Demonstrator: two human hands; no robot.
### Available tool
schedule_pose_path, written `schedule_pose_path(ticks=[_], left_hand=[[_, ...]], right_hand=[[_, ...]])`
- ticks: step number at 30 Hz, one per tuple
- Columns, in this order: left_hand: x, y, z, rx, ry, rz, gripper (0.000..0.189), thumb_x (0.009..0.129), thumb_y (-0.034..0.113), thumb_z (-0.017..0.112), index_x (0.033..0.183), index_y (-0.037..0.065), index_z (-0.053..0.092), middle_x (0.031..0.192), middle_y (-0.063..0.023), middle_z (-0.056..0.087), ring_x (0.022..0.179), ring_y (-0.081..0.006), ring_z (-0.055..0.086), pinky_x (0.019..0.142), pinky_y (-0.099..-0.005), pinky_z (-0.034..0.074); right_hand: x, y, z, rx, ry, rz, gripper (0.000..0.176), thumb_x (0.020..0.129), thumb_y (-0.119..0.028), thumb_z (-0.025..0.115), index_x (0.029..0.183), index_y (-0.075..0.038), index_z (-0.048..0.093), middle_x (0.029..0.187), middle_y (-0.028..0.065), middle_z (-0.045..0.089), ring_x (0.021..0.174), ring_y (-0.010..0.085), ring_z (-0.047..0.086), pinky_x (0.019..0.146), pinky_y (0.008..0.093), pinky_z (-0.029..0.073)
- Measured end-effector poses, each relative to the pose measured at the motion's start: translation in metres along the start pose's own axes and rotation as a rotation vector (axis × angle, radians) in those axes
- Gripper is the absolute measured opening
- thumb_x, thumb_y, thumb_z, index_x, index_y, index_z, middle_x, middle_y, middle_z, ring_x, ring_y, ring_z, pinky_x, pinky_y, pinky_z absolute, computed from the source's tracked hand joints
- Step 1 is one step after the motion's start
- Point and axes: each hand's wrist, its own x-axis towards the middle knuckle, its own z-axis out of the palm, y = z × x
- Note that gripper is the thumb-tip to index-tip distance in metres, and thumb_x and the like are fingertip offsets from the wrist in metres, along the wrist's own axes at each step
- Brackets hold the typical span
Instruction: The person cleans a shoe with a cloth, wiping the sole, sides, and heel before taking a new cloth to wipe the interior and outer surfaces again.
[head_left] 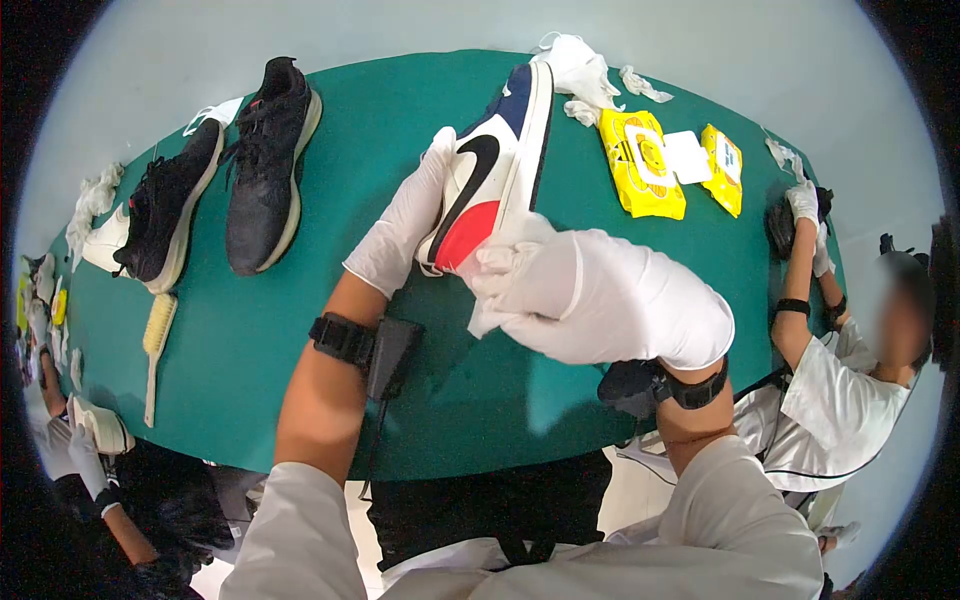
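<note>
A white, red and navy sneaker with a black swoosh [487, 165] is held on its side above the green table [400, 110], its sole facing right. My left hand [415, 205], in a white glove, grips it from the left, with the fingers partly hidden behind the shoe. My right hand [570, 290], also gloved in white, presses a crumpled white wipe [487, 312] against the red heel part. The fingers of my right hand are bent and closed round the wipe.
Two black sneakers [265, 190] and a brush [156, 345] lie to the left. Yellow wipe packs [645, 165] and crumpled tissues [575, 75] lie at the back right. A person [850, 390] handles a dark shoe at the right; another person's gloved hands hold a shoe [103, 425] at the left.
</note>
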Motion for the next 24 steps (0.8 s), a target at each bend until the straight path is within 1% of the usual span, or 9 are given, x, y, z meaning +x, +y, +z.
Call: schedule_pose_path(ticks=[1, 6, 9, 12, 13, 16, 18, 21, 24], left_hand=[[0.000, 0.000, -0.001, 0.017, 0.009, -0.002, 0.054, 0.099, 0.054, 0.047, 0.120, 0.007, 0.061, 0.107, -0.0112, 0.070, 0.088, -0.0201, 0.070, 0.080, -0.0330, 0.059], [-0.005, 0.002, 0.003, 0.025, 0.013, 0.005, 0.053, 0.098, 0.055, 0.048, 0.118, 0.008, 0.062, 0.104, -0.0116, 0.070, 0.085, -0.0202, 0.070, 0.077, -0.0331, 0.060], [-0.003, 0.000, 0.002, 0.050, 0.034, 0.022, 0.054, 0.097, 0.056, 0.049, 0.118, 0.007, 0.062, 0.104, -0.0122, 0.070, 0.084, -0.0205, 0.070, 0.075, -0.0333, 0.060], [-0.003, 0.000, 0.001, 0.045, 0.039, 0.011, 0.055, 0.097, 0.057, 0.050, 0.117, 0.007, 0.062, 0.104, -0.0125, 0.070, 0.084, -0.0207, 0.070, 0.074, -0.0331, 0.060], [-0.005, 0.002, 0.003, 0.050, 0.047, 0.003, 0.056, 0.097, 0.057, 0.050, 0.117, 0.007, 0.062, 0.104, -0.0125, 0.070, 0.084, -0.0208, 0.070, 0.074, -0.0331, 0.060], [-0.010, 0.005, 0.011, 0.038, 0.047, 0.004, 0.056, 0.097, 0.057, 0.049, 0.117, 0.007, 0.062, 0.105, -0.0125, 0.070, 0.085, -0.0211, 0.070, 0.075, -0.0333, 0.060], [-0.010, 0.007, 0.009, 0.009, 0.017, 0.000, 0.056, 0.097, 0.057, 0.049, 0.118, 0.007, 0.062, 0.105, -0.0125, 0.070, 0.086, -0.0212, 0.070, 0.076, -0.0336, 0.060], [-0.007, 0.007, 0.009, -0.019, -0.019, -0.022, 0.057, 0.097, 0.057, 0.047, 0.119, 0.006, 0.061, 0.106, -0.0125, 0.070, 0.086, -0.0220, 0.070, 0.077, -0.0350, 0.060], [-0.013, 0.010, 0.015, 0.016, 0.015, -0.008, 0.058, 0.098, 0.058, 0.045, 0.120, 0.005, 0.059, 0.105, -0.0127, 0.070, 0.086, -0.0235, 0.070, 0.077, -0.0368, 0.060]], right_hand=[[-0.002, -0.003, 0.002, -0.025, -0.018, 0.017, 0.025, 0.087, -0.028, 0.062, 0.096, -0.005, 0.064, 0.082, 0.0177, 0.062, 0.080, 0.0369, 0.063, 0.069, 0.0444, 0.053], [-0.002, 0.003, 0.012, -0.228, -0.011, -0.120, 0.027, 0.085, -0.030, 0.064, 0.087, -0.003, 0.063, 0.077, 0.0159, 0.062, 0.075, 0.0342, 0.062, 0.066, 0.0417, 0.054], [-0.004, -0.004, 0.008, -0.129, -0.013, -0.081, 0.027, 0.084, -0.031, 0.065, 0.082, -0.004, 0.062, 0.074, 0.0140, 0.061, 0.075, 0.0335, 0.062, 0.064, 0.0406, 0.053], [-0.004, -0.003, 0.010, -0.093, 0.010, -0.111, 0.028, 0.084, -0.031, 0.065, 0.078, -0.004, 0.061, 0.075, 0.0127, 0.061, 0.076, 0.0333, 0.061, 0.063, 0.0399, 0.053], [-0.005, -0.005, 0.010, -0.091, 0.027, -0.071, 0.028, 0.084, -0.031, 0.065, 0.078, -0.004, 0.060, 0.074, 0.0123, 0.060, 0.076, 0.0331, 0.061, 0.063, 0.0397, 0.053], [-0.008, -0.010, 0.009, -0.064, -0.029, -0.025, 0.026, 0.085, -0.029, 0.065, 0.078, -0.004, 0.061, 0.077, 0.0122, 0.061, 0.076, 0.0333, 0.061, 0.064, 0.0394, 0.053], [-0.004, -0.010, 0.011, -0.062, 0.021, -0.087, 0.023, 0.085, -0.026, 0.065, 0.080, -0.004, 0.062, 0.079, 0.0126, 0.063, 0.077, 0.0335, 0.062, 0.064, 0.0397, 0.054], [0.003, 0.001, 0.016, -0.116, 0.224, -0.225, 0.019, 0.087, -0.022, 0.064, 0.083, -0.004, 0.063, 0.084, 0.0135, 0.065, 0.082, 0.0329, 0.064, 0.066, 0.0406, 0.054], [0.007, 0.014, 0.020, -0.162, 0.262, -0.213, 0.017, 0.087, -0.021, 0.063, 0.087, -0.004, 0.065, 0.088, 0.0149, 0.067, 0.085, 0.0321, 0.067, 0.069, 0.0408, 0.055]])
